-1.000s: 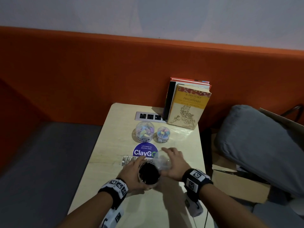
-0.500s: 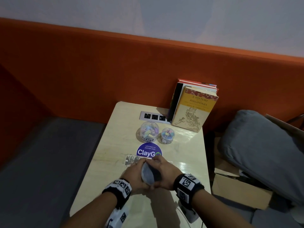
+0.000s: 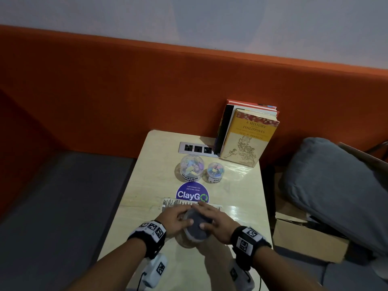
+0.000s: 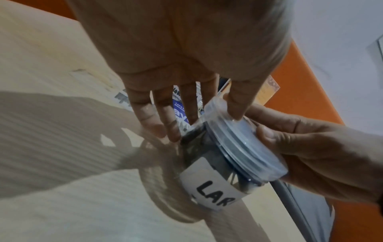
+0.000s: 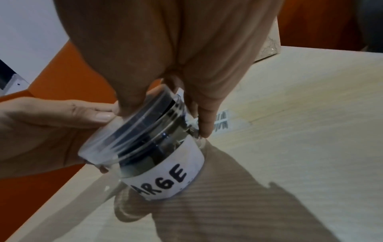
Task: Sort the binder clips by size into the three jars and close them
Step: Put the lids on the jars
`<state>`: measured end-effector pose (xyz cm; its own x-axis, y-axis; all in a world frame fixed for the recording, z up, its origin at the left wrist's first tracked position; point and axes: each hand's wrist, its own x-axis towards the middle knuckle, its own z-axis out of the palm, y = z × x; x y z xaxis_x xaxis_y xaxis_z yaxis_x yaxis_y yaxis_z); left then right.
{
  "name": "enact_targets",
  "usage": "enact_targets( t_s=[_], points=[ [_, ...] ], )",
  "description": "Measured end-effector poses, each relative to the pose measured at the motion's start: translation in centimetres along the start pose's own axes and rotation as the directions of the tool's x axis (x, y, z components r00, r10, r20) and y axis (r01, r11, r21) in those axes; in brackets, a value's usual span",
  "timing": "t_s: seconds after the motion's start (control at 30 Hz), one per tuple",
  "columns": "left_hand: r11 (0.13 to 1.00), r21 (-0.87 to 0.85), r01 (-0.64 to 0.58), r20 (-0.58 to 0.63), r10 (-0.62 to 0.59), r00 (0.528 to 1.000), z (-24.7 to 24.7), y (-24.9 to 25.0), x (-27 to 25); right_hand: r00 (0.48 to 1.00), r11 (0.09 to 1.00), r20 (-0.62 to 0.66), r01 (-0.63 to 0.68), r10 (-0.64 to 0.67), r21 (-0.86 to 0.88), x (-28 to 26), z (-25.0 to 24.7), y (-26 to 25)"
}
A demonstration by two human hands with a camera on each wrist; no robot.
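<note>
The large jar, clear plastic with a white "LARGE" label and dark clips inside, is held tilted near the table's front. Its clear lid sits on the mouth. My left hand curls round the jar from the left, thumb on the lid's rim. From the right, my right hand grips the lid, thumb on top and fingers down the far side. Further back stand the medium jar and the small jar, both lidded, with coloured clips inside.
The pale wooden table carries a round blue ClayGo sticker, a socket strip and upright books at the back right. A grey cushion and a cardboard box lie off the right edge.
One second ago my right hand held the lid off beside the open large jar. The lid now sits on the jar with both hands closed round it.
</note>
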<state>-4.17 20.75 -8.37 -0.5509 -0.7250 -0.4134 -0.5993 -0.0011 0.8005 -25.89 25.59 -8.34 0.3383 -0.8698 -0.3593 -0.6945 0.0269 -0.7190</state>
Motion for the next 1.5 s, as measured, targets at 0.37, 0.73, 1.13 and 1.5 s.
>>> enact_targets(
  t_s=[0.37,0.73,1.13,1.5],
  points=[
    [0.990,0.119,0.075,-0.110,-0.062,0.992,0.7,0.5,1.4,0.987,0.942,-0.064,-0.120,0.147,0.314,0.3,0.2,1.0],
    [0.959,0.223,0.174,-0.213,-0.126,0.969,1.3,1.4,1.9,0.988,0.921,-0.037,-0.126,0.149,0.368,0.2,-0.1,0.0],
    [0.949,0.279,0.146,-0.188,-0.095,0.978,0.8,1.8,0.7,0.968,0.832,-0.041,-0.191,0.248,0.521,-0.8,0.1,-1.2],
    [0.963,0.199,0.179,-0.217,-0.135,0.967,0.6,1.9,-0.4,0.948,0.842,-0.065,-0.242,0.310,0.482,-1.6,0.6,-2.3]
  ],
)
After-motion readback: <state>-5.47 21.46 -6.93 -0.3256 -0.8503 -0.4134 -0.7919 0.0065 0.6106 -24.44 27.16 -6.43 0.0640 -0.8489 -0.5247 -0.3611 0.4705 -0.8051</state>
